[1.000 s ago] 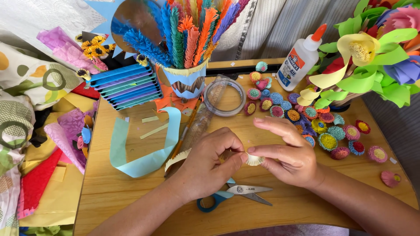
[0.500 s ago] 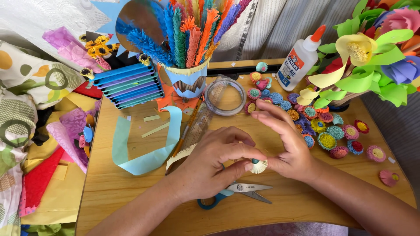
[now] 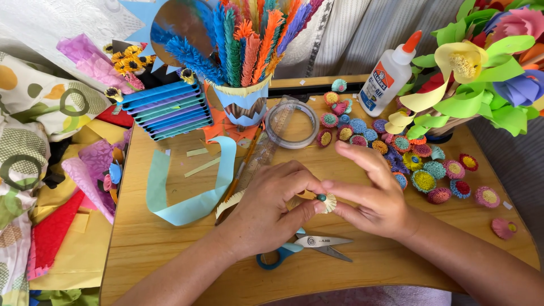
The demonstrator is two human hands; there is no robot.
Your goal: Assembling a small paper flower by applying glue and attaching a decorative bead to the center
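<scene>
The left hand (image 3: 266,207) and right hand (image 3: 371,192) pinch a small cream fringed paper flower (image 3: 327,202) between fingertips, just above the bench (image 3: 170,249) — both in a tight grip on it. Loosen either pinch and the coiled strip could spring open (the fringe crushes easily too). The flower's underside is hidden; the scissors (image 3: 303,248) lie half under the wrist.

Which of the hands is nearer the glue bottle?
Right. The right hand lies below the glue bottle, fingers raised toward it; the left hand sits farther left, beside the scissors.
</scene>
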